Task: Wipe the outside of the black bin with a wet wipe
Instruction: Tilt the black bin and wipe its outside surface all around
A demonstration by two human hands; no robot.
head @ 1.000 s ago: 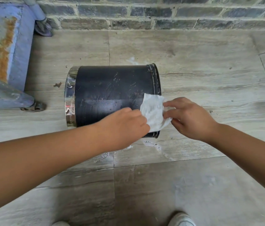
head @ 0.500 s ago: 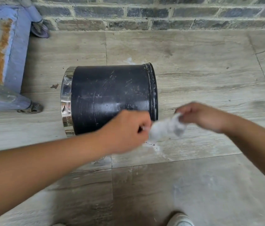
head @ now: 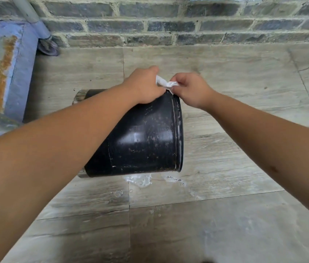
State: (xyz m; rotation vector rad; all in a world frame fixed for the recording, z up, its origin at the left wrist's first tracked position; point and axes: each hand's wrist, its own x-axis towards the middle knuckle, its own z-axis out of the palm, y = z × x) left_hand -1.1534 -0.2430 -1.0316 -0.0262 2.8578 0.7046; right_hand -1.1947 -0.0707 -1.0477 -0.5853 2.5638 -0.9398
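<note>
White wet wipe (head: 166,84) is pinched between the left hand (head: 146,86) and right hand (head: 191,90) mid-frame, while the left arm hides part of the black bin (head: 146,137) (lying sideways).

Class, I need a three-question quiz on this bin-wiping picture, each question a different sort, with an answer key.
1. True or false: the black bin lies on its side on the floor.
2. The wet wipe is gripped by: A) left hand only, B) right hand only, C) both hands.
3. Fill in: behind the bin stands a ___ wall.

Key: 1 true; 2 C; 3 brick.
</note>
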